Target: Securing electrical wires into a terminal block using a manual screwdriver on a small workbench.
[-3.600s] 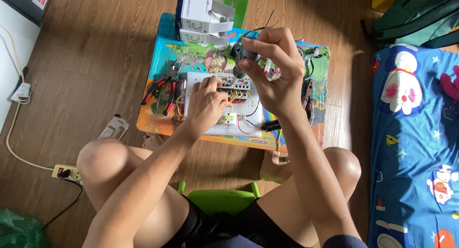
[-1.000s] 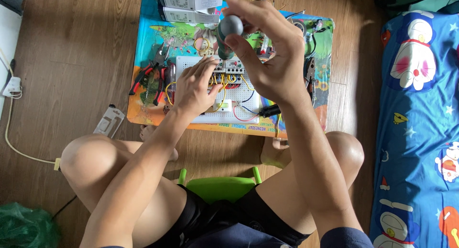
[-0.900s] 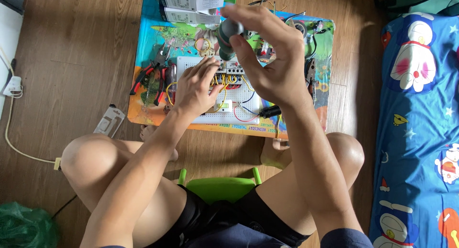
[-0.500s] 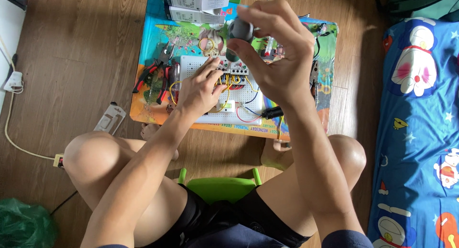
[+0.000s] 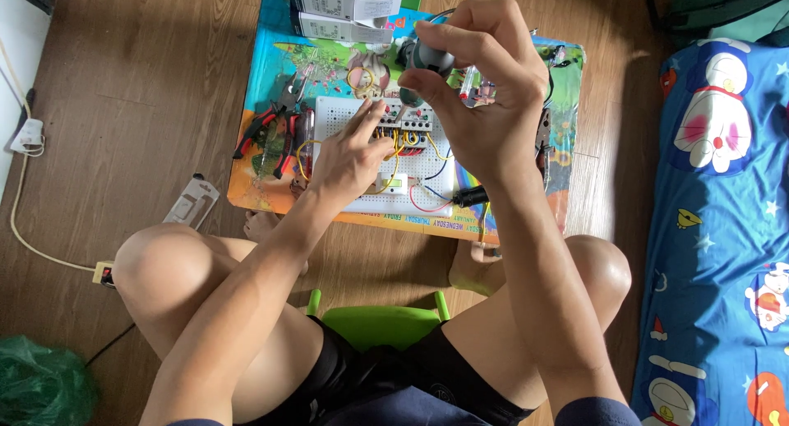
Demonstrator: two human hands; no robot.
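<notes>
My right hand point(image 5: 485, 97) grips the grey handle of a screwdriver point(image 5: 429, 58), held upright over the breakers point(image 5: 404, 120) on a white perforated board point(image 5: 349, 118). My left hand point(image 5: 349, 155) rests flat on that board, its fingers reaching to the yellow wires point(image 5: 393, 142) by the breakers. The board lies on a colourful low table point(image 5: 271, 73). The screwdriver's tip is hidden behind my fingers.
Red-handled pliers point(image 5: 271, 130) lie at the table's left. White boxes point(image 5: 341, 7) stand at its far edge. A small package point(image 5: 191, 200) and a power strip point(image 5: 103, 271) sit on the wood floor at left, a blue cartoon blanket point(image 5: 723, 188) at right, a green stool point(image 5: 378, 323) under me.
My right hand and the screwdriver have drifted slightly while the view shifted. My left hand stays on the board near the breakers.
</notes>
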